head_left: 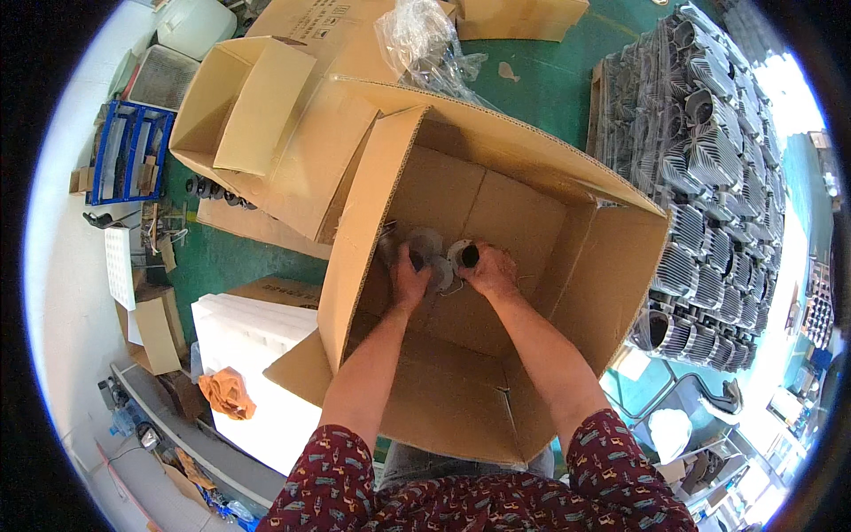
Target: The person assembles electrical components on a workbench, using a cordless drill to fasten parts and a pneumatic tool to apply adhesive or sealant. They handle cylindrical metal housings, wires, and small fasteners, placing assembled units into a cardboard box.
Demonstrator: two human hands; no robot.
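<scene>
Inside a large, open, brown cardboard box (612, 266), the left hand (410, 282) had its fingers grasping a grey, round part (427, 244); the right hand (493, 269) gripped a grey, dark-mouthed cylindrical piece (456, 255) just beside it.

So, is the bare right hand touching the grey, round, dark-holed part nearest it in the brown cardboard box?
Touching. In the head view, the right hand curls against the side of the grey round part.

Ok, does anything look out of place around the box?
Two things look like stray scrap, lying crumpled: an orange wad on the white block left of the open box, and clear plastic beyond the box.
</scene>
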